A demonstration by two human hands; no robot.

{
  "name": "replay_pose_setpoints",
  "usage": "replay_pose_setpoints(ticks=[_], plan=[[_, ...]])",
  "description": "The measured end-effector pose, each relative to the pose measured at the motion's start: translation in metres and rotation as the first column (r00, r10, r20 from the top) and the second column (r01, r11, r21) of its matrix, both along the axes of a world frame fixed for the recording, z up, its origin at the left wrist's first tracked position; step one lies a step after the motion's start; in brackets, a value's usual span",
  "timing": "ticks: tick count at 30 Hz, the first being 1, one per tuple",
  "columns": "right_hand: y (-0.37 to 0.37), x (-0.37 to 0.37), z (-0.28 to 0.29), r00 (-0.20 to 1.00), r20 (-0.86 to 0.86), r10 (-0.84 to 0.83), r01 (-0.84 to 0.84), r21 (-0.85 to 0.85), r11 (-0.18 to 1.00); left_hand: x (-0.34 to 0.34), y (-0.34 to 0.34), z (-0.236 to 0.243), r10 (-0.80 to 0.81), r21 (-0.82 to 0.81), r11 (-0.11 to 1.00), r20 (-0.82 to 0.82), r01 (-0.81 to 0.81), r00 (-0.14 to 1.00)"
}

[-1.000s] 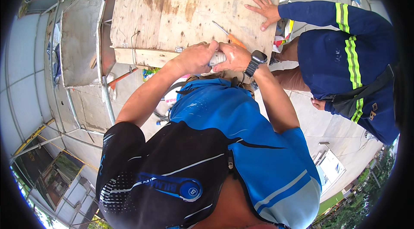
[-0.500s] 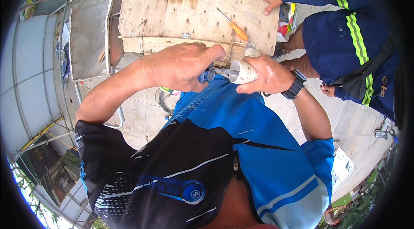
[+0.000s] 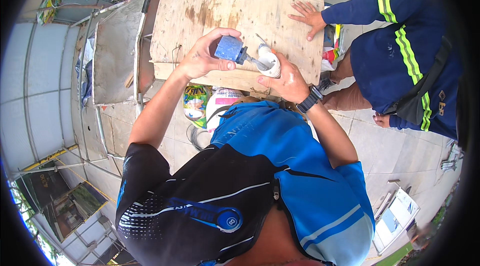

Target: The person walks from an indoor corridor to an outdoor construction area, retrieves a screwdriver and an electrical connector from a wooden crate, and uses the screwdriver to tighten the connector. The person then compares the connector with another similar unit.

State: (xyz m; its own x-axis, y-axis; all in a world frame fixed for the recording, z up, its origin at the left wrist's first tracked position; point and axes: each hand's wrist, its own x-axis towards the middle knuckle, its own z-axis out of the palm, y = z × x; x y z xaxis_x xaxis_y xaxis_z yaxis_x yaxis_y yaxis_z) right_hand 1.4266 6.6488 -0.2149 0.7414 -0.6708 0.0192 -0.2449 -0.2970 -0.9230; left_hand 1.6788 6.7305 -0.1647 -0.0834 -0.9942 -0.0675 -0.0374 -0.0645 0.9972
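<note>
Over the near edge of the wooden board, my left hand (image 3: 206, 56) grips a blue block-shaped thing (image 3: 230, 49) with a dark collar and a grey stem. That stem reaches into the round mouth of a white plastic pipe piece (image 3: 274, 68). My right hand (image 3: 291, 82), a dark watch on its wrist, is wrapped round the pipe piece and holds its mouth toward the left. Behind the pipe piece, a screwdriver's thin metal shaft (image 3: 260, 39) shows on the board; its handle is hidden.
A plywood board (image 3: 240, 6) spans the far middle. A co-worker's hand (image 3: 308, 18) lies flat on its right side; the co-worker in a dark blue jacket (image 3: 395, 61) stands right. Filled bags (image 3: 197, 103) sit below the board's near edge. A metal-framed panel (image 3: 116, 51) stands left.
Both hands have moved farther out over the board with the blue thing and the pipe piece. The view has shifted, bringing the bags into sight. The co-worker's hand stays on the board.
</note>
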Motion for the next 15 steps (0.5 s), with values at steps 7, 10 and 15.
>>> replay_pose_setpoints(ticks=[7, 10, 15], plan=[[0.011, 0.018, -0.016, 0.994, 0.045, 0.097, -0.093, -0.078, 0.993, -0.041, -0.013, -0.095, 0.384, 0.233, 0.89, -0.846, -0.393, 0.37], [-0.011, 0.015, -0.022, 0.961, 0.183, 0.206, -0.225, 0.095, 0.97, -0.04, -0.02, -0.112, 0.323, 0.262, 0.904, -0.936, -0.339, 0.138], [-0.096, -0.005, -0.115, 0.913, -0.373, -0.163, 0.171, -0.01, 0.985, -0.035, -0.036, -0.121, 0.233, 0.199, 0.941, -0.968, -0.272, 0.098]])
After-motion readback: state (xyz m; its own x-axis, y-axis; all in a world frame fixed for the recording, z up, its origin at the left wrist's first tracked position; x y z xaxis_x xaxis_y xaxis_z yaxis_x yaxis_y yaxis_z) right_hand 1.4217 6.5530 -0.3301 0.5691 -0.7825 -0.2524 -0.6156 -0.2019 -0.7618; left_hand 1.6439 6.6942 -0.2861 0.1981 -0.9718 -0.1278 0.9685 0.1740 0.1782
